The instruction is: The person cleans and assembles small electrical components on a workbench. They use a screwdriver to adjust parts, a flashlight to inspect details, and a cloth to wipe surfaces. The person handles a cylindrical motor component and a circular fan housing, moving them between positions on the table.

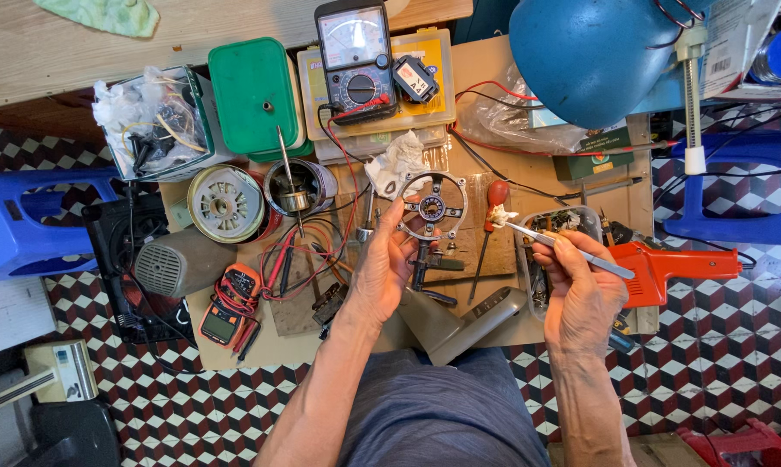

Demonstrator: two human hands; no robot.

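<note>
Down over a crowded cardboard-topped bench (pixel 546 333), and the biggest thing in sight is the blue lamp shade (pixel 585 56) hanging over the far right corner. Next down in size, the green plastic box (pixel 254 95) at the back, with the analogue multimeter (pixel 356 56) standing just beside it on a yellow parts case. Left of centre sit the round fan motor cover (pixel 226 203) and the motor with its shaft (pixel 294 188) pointing up, side by side. At the right edge lies the orange soldering gun (pixel 672 264). Now to the hands: the left hand (pixel 382 277) is up over the middle of the bench, fingers curled, pinching the rim of a round metal bearing bracket (pixel 432 206) with spokes and a hub, held face-up. The right hand (pixel 581 290) is closed round metal tweezers (pixel 563 246), whose tips grip a small white wad (pixel 500 218) just beside the bracket's right rim, in front of the red-handled screwdriver (pixel 492 216)
</note>
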